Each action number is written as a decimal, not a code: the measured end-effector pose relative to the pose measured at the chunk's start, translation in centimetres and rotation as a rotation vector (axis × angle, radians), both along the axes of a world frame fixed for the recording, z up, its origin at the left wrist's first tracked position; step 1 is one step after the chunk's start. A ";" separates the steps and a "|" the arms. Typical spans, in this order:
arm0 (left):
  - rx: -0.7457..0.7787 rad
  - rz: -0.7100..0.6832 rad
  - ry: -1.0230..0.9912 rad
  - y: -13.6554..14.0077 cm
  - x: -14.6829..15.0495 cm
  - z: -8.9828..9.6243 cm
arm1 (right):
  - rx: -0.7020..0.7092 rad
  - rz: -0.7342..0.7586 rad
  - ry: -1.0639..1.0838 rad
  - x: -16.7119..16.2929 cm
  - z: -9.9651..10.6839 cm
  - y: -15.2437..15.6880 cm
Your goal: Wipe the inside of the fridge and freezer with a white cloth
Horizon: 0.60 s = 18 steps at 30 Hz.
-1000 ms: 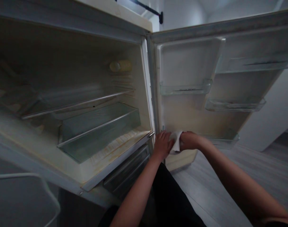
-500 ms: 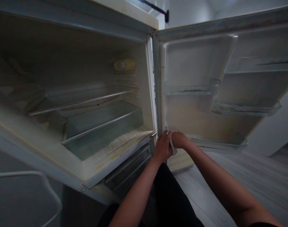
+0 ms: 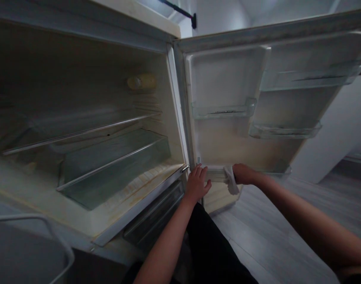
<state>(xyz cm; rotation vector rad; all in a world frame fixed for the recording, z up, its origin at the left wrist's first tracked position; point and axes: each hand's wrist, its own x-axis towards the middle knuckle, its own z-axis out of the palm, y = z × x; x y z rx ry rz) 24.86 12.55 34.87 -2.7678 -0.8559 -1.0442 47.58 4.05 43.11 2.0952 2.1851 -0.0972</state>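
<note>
Head view: now holding the white cloth farther along the lower door bin, clamped in the fingers of the right hand, parted from the left hand with its spread fingers; likely wiping a fresh stretch.

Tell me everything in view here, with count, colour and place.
Fridge: one, off-white, left, open
Door: one, off-white, right, swung open
Door bins: at least four, clear, on door
Shelf: one, clear, inside fridge
Box: one, greenish clear, below shelf
Cylinder: one, yellowish, fridge's inner right wall
Drawer: one, dark grey, below box
Rod: one, black, top
Floor: one, grey, lower right
Cloth: one, white, at bottom bin
Left hand: one, bare, near hinge
Right hand: one, bare, gripping cloth
Trousers: one pair, black, bottom centre
</note>
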 end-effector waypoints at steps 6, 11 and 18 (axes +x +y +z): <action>0.020 -0.005 -0.004 0.2 -0.1 -0.1 | -0.017 -0.078 -0.018 8.7 -1.0 -5.2; 0.020 0.008 -0.003 0.1 0.1 0.0 | 0.281 -0.156 0.206 14.5 -3.2 -9.2; 0.021 0.021 0.013 0.1 -0.2 0.4 | 0.555 -0.012 0.442 14.5 -8.9 -14.4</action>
